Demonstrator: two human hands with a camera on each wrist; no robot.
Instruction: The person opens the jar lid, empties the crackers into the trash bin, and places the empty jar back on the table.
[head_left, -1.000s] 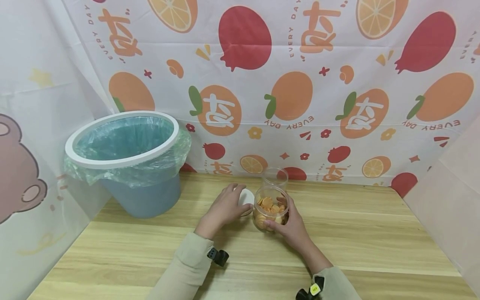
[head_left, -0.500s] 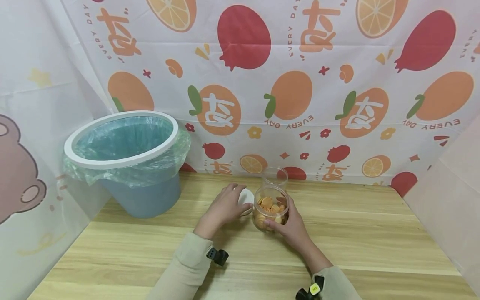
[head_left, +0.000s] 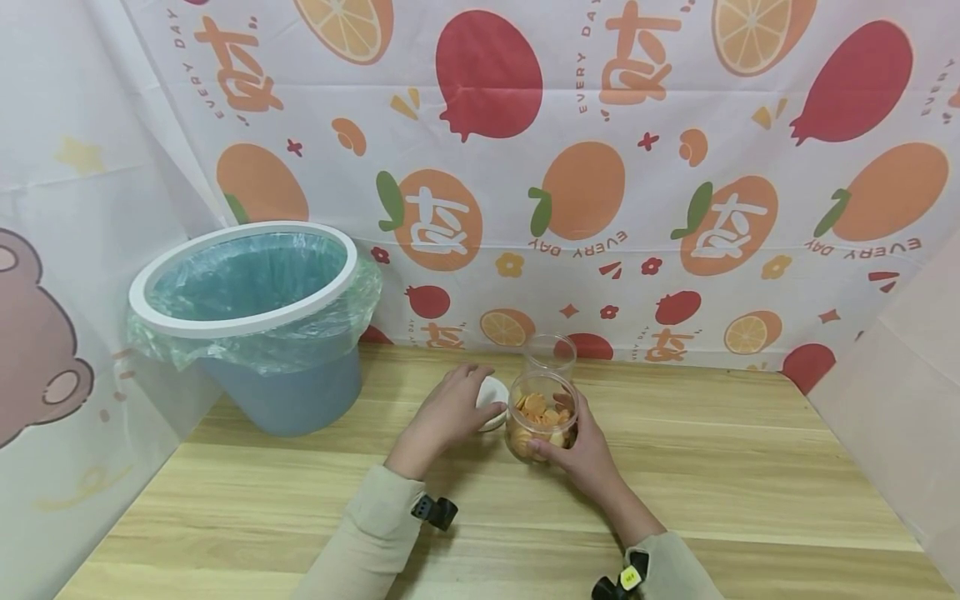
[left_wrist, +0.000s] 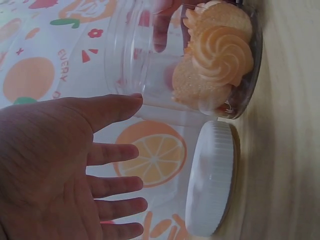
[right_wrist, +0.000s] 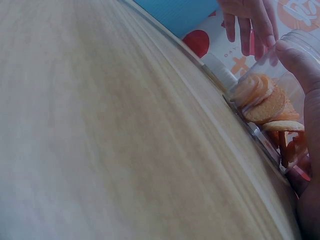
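A clear plastic jar point(head_left: 542, 417) half full of orange swirl cookies point(left_wrist: 220, 55) stands open on the wooden table point(head_left: 750, 475). My right hand point(head_left: 583, 457) grips it from the near side, thumb point(right_wrist: 299, 60) on its wall. Just left of the jar lies its white ribbed lid point(head_left: 495, 390), also seen in the left wrist view point(left_wrist: 212, 180). My left hand point(head_left: 448, 410) hovers over the lid with fingers point(left_wrist: 115, 152) straight and spread; whether they touch it I cannot tell. A second, empty clear jar point(head_left: 550, 353) stands right behind the filled one.
A blue bin point(head_left: 285, 392) with a white rim and green liner stands at the table's back left. A fruit-print cloth point(head_left: 585, 183) hangs behind the table, with plain sheets at both sides. Bare wood stretches to the right and toward me.
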